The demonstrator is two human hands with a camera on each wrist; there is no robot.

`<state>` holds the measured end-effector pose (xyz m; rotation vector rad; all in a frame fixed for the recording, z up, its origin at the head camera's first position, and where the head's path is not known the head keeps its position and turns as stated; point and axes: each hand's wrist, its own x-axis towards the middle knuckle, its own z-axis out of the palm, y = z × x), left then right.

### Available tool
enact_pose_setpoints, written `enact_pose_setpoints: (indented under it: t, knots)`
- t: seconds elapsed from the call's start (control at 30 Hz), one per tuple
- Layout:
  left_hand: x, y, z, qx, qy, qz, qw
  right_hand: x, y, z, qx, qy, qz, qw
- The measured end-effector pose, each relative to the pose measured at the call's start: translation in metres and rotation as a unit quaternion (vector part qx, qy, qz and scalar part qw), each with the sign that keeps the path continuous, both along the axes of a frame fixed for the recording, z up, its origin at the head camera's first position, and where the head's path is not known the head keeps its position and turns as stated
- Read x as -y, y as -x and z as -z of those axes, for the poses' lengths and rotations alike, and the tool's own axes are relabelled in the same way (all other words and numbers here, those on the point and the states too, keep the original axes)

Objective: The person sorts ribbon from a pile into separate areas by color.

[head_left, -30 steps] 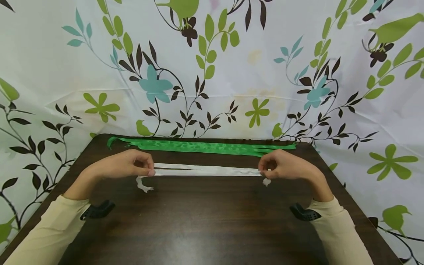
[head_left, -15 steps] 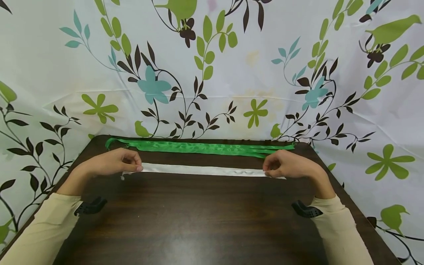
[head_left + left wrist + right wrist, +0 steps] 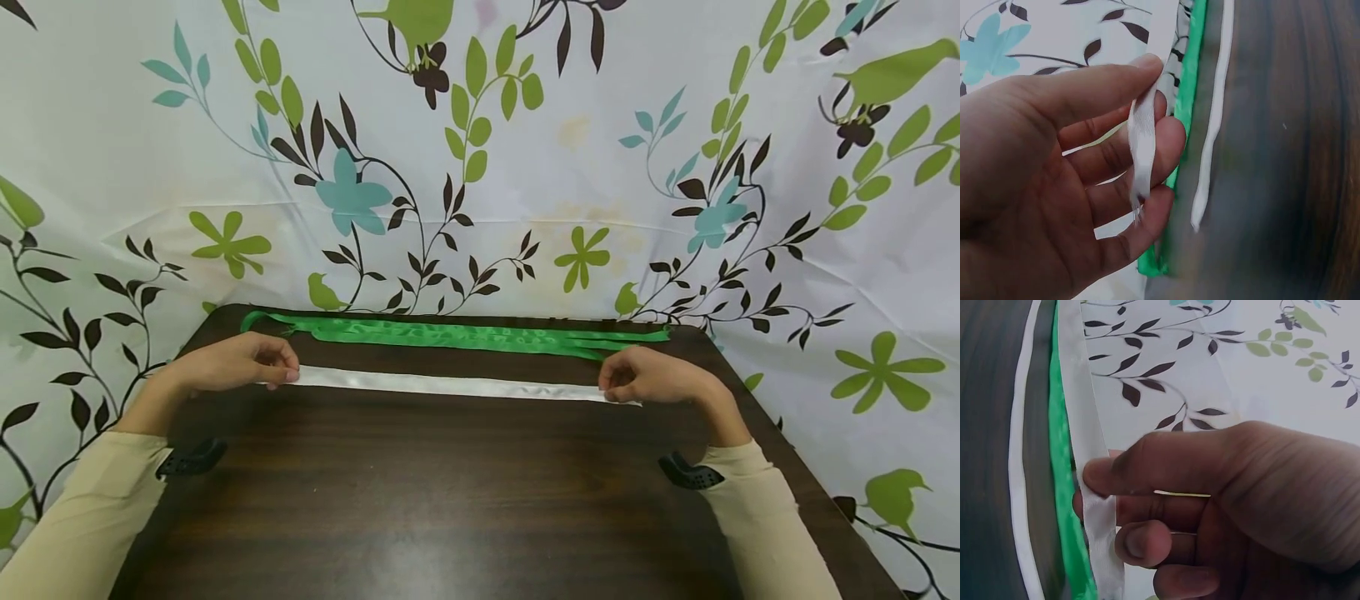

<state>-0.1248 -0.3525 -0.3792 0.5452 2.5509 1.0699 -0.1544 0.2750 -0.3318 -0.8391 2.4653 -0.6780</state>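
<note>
A white ribbon (image 3: pixel 450 385) is stretched nearly straight across the table between both hands. My left hand (image 3: pixel 240 362) pinches it near one end with thumb and fingertips; in the left wrist view the frayed tail of the ribbon (image 3: pixel 1142 137) hangs down over the fingers. My right hand (image 3: pixel 660 375) pinches the other end, and a bit of ribbon (image 3: pixel 1104 544) extends past the thumb in the right wrist view. A second white strip (image 3: pixel 1213 131) lies on the table below; the head view does not show it apart from the held ribbon.
Several green ribbons (image 3: pixel 465 336) lie in a long band along the far edge of the dark wooden table (image 3: pixel 420 483). Behind the table hangs a white cloth (image 3: pixel 480 250) printed with leaves and birds. Dark wrist devices (image 3: pixel 690 473) sit at the sleeves.
My left hand has moved left along the table, and the right hand slightly right. The gap between them has widened. Two white lengths showed earlier in the head view; now one shows.
</note>
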Motion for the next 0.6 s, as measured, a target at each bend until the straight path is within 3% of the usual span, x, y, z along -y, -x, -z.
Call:
enact_pose_setpoints:
  t: [0.27,0.47,0.6]
  knots:
    - [0.019,0.006,0.012,-0.017,0.039,-0.02,0.9989,-0.008,0.014,0.021,0.009,-0.008,0.008,0.9999]
    - [0.024,0.007,0.016,-0.006,0.051,-0.009,0.9986,-0.011,0.024,0.037,0.017,-0.028,0.012,0.9994]
    - [0.023,0.007,0.017,-0.027,0.078,-0.007,0.9966,-0.013,0.028,0.046,0.02,-0.036,0.02,0.9989]
